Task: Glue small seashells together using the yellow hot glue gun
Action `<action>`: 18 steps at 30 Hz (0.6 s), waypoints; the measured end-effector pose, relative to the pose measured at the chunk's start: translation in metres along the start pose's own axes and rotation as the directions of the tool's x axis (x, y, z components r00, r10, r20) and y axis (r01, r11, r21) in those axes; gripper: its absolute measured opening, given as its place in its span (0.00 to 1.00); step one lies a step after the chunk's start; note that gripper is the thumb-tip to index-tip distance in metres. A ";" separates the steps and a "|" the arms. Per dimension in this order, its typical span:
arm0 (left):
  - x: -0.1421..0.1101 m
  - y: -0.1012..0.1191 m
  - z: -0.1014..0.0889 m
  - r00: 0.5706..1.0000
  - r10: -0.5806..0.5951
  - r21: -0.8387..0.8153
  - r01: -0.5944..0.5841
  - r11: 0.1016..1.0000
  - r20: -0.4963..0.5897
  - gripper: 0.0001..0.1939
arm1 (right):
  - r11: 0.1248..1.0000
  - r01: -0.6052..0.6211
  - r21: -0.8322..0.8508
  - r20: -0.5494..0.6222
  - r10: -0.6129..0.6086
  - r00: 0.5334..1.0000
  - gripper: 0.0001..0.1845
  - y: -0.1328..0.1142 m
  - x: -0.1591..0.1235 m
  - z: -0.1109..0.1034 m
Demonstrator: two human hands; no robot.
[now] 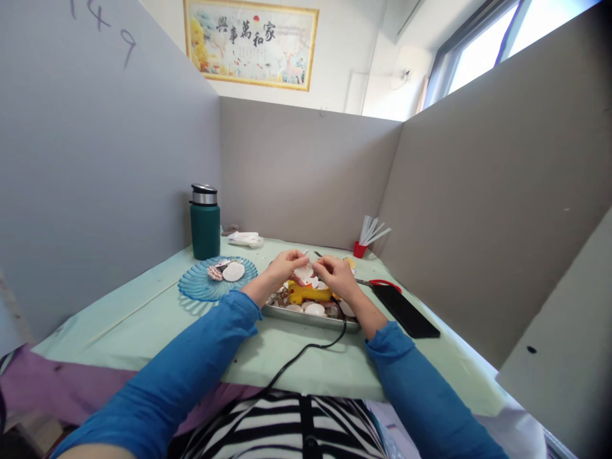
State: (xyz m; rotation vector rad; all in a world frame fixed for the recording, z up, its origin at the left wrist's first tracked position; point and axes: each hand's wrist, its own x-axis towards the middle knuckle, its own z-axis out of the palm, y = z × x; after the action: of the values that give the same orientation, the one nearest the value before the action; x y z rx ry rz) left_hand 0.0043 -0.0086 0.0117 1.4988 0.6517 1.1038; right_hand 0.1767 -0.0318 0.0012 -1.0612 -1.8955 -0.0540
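Above a metal tray, my left hand pinches a pale shell between thumb and fingers. My right hand is close on the other side of that shell, its thumb and fingertips pressed together. Whatever lies between the right fingertips is too small to make out. Under both hands a yellow glue gun rests across the tray, its black cord running over the front table edge. White and brown shells fill the tray around it.
Left stands a blue fluted plate with several shells, and a green bottle behind it. To the right are a black phone-like slab, red-handled scissors and a red cup of white sticks. Grey partitions enclose the table.
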 end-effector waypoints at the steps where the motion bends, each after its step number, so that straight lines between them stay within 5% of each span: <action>1: 0.000 0.000 0.000 1.000 0.001 -0.003 -0.001 1.000 0.000 0.18 | 1.000 -0.002 0.002 -0.001 0.002 1.000 0.16 0.000 0.000 0.000; 10: 0.001 -0.005 0.000 0.999 0.030 -0.046 -0.029 0.999 0.029 0.15 | 0.999 -0.044 0.024 -0.006 0.044 0.999 0.17 0.002 -0.001 0.002; 18: 0.002 -0.005 0.002 0.998 0.005 0.007 -0.005 1.000 -0.059 0.17 | 0.998 -0.029 0.049 -0.020 0.030 0.999 0.15 0.000 0.000 0.002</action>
State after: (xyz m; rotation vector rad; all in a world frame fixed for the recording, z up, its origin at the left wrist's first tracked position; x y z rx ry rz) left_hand 0.0075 -0.0061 0.0078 1.4792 0.6936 1.1546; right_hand 0.1753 -0.0310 -0.0003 -1.0515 -1.8529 -0.0021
